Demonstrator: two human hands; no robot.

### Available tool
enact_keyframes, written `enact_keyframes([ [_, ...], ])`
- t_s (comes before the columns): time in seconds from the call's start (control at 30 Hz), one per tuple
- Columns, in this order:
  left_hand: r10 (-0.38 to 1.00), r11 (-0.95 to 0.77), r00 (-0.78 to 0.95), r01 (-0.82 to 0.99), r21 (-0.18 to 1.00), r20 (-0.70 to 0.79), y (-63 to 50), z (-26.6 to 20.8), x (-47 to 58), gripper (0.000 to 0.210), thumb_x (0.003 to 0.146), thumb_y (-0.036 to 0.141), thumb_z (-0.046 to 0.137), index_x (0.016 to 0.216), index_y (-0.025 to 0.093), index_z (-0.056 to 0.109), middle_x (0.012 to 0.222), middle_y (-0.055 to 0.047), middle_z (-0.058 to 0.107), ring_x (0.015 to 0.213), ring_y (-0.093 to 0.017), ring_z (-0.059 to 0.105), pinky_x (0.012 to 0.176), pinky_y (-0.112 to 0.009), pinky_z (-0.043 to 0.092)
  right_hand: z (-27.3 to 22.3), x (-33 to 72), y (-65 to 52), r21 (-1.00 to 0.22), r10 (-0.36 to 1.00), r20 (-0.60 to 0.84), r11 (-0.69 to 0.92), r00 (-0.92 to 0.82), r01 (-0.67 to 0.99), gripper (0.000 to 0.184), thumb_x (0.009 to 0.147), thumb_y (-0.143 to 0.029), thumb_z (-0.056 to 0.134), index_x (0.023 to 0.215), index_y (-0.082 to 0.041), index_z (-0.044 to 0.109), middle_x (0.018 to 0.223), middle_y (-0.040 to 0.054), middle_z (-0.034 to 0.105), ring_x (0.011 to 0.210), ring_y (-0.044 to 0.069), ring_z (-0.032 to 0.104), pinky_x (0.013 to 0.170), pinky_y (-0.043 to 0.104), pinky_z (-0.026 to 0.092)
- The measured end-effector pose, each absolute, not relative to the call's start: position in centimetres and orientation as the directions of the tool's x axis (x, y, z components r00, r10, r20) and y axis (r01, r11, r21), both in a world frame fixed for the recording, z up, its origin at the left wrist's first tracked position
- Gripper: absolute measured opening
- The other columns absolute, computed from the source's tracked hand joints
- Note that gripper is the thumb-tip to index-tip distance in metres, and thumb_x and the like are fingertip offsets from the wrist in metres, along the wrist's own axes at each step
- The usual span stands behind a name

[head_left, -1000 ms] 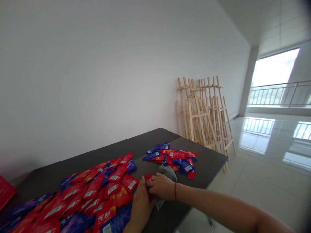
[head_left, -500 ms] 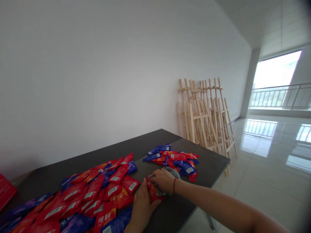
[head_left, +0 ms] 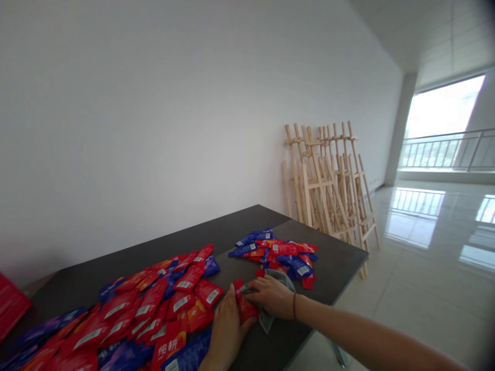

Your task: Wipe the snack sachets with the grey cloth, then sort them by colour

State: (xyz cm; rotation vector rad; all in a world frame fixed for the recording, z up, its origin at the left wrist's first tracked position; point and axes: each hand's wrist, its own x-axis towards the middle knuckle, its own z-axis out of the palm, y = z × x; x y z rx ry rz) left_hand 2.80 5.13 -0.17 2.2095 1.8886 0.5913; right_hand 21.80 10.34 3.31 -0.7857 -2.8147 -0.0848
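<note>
A red sachet point(head_left: 248, 310) with orange print lies on the dark table in front of me. My left hand point(head_left: 227, 320) steadies it, fingers along its left edge and thumb across the lower end. Over the sachet's right side is my right hand point(head_left: 271, 297), closed on a grey cloth point(head_left: 284, 278) that spreads out behind and below the fingers. The fingertips press cloth near the sachet's upper part. A red cord circles the right wrist. Part of the sachet is hidden under the cloth and hand.
A large heap of red and blue sachets point(head_left: 149, 304) covers the table's left side. Behind my right hand lies a smaller pile point(head_left: 286, 252). The table point(head_left: 232, 226) meets a white wall; wooden easels point(head_left: 328, 180) lean beyond its right end. A red box point(head_left: 11, 306) stands far left.
My right hand has shifted slightly to the right with the cloth, whose corner now hangs lower, and more of the red sachet shows. My left hand keeps its place on the sachet.
</note>
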Motion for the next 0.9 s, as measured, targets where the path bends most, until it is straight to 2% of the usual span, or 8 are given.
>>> enact_keyframes([
  [0.13, 0.979, -0.174, 0.121, 0.920, 0.352, 0.166, 5.1, 0.1, 2.8, 0.085, 0.072, 0.036, 0.058, 0.144, 0.005, 0.025, 0.148, -0.021, 0.039, 0.138, -0.028, 0.037, 0.112, -0.045, 0.030, 3.0, 23.8, 9.1, -0.043, 0.443, 0.187, 0.895, -0.877, 0.443, 0.039, 0.089, -0.023, 0.050, 0.127, -0.030, 0.057, 0.133, 0.0045, 0.054, 0.110, 0.022, 0.051, 0.090, 0.038, 0.036],
  [0.2, 0.981, -0.176, 0.138, 0.932, 0.316, 0.138, 4.9, 0.7, 2.9, 0.080, 0.074, 0.037, 0.057, 0.143, 0.005, 0.029, 0.148, -0.020, 0.040, 0.138, -0.028, 0.036, 0.113, -0.044, 0.029, 3.0, 24.2, 9.2, -0.069, 0.454, 0.181, 0.891, -0.872, 0.449, 0.041, 0.087, -0.021, 0.051, 0.126, -0.031, 0.057, 0.132, 0.0037, 0.055, 0.112, 0.022, 0.051, 0.091, 0.037, 0.036],
  [0.3, 0.980, -0.193, 0.170, 0.946, 0.260, 0.107, 4.5, 2.2, 3.2, 0.073, 0.076, 0.036, 0.057, 0.141, 0.009, 0.036, 0.148, -0.017, 0.042, 0.137, -0.029, 0.037, 0.113, -0.044, 0.027, 3.3, 23.4, 10.0, -0.117, 0.590, 0.159, 0.808, -0.792, 0.578, 0.041, 0.082, -0.018, 0.052, 0.122, -0.027, 0.060, 0.124, 0.0058, 0.059, 0.112, 0.023, 0.052, 0.092, 0.037, 0.037],
  [0.4, 0.978, -0.201, 0.183, 0.950, 0.241, 0.096, 4.4, 3.3, 3.5, 0.076, 0.075, 0.034, 0.060, 0.142, 0.010, 0.034, 0.146, -0.017, 0.045, 0.135, -0.029, 0.041, 0.111, -0.042, 0.027, 3.8, 21.2, 11.2, -0.163, 0.733, 0.113, 0.679, -0.670, 0.716, 0.036, 0.081, -0.017, 0.051, 0.114, -0.021, 0.065, 0.117, 0.0101, 0.061, 0.109, 0.026, 0.054, 0.090, 0.038, 0.040],
  [0.57, 0.982, -0.182, 0.163, 0.951, 0.250, 0.097, 4.9, 3.2, 3.6, 0.087, 0.072, 0.032, 0.063, 0.144, 0.001, 0.026, 0.141, -0.021, 0.049, 0.132, -0.029, 0.044, 0.109, -0.039, 0.030, 4.6, 19.1, 11.7, -0.247, 0.774, 0.091, 0.627, -0.626, 0.739, 0.036, 0.079, -0.017, 0.050, 0.111, -0.014, 0.066, 0.114, 0.0161, 0.063, 0.107, 0.031, 0.056, 0.090, 0.042, 0.041],
  [0.7, 0.975, -0.202, 0.164, 0.934, 0.294, 0.150, 5.0, 1.8, 3.2, 0.084, 0.072, 0.030, 0.059, 0.144, 0.003, 0.026, 0.141, -0.021, 0.049, 0.132, -0.029, 0.044, 0.108, -0.041, 0.032, 4.7, 20.3, 11.9, -0.408, 0.817, 0.048, 0.542, -0.575, 0.735, 0.044, 0.074, -0.018, 0.053, 0.117, -0.016, 0.064, 0.112, 0.0122, 0.066, 0.105, 0.028, 0.059, 0.089, 0.037, 0.044],
  [0.83, 0.963, -0.241, 0.163, 0.881, 0.408, 0.217, 5.0, 1.1, 2.8, 0.083, 0.072, 0.031, 0.058, 0.145, 0.008, 0.025, 0.141, -0.018, 0.049, 0.132, -0.029, 0.044, 0.110, -0.043, 0.032, 4.3, 21.7, 12.8, -0.601, 0.841, -0.040, 0.412, -0.540, 0.686, 0.027, 0.075, -0.016, 0.051, 0.093, -0.018, 0.070, 0.084, 0.0040, 0.071, 0.077, 0.019, 0.064, 0.069, 0.027, 0.048],
  [0.9, 0.964, -0.235, 0.137, 0.843, 0.484, 0.229, 5.1, 1.2, 2.8, 0.086, 0.072, 0.033, 0.058, 0.146, 0.008, 0.022, 0.141, -0.018, 0.049, 0.132, -0.028, 0.044, 0.110, -0.042, 0.033, 4.2, 22.0, 12.8, -0.697, 0.841, -0.037, 0.366, -0.540, 0.617, 0.027, 0.077, -0.016, 0.047, 0.092, -0.017, 0.069, 0.080, 0.0023, 0.070, 0.070, 0.017, 0.063, 0.062, 0.025, 0.048],
])
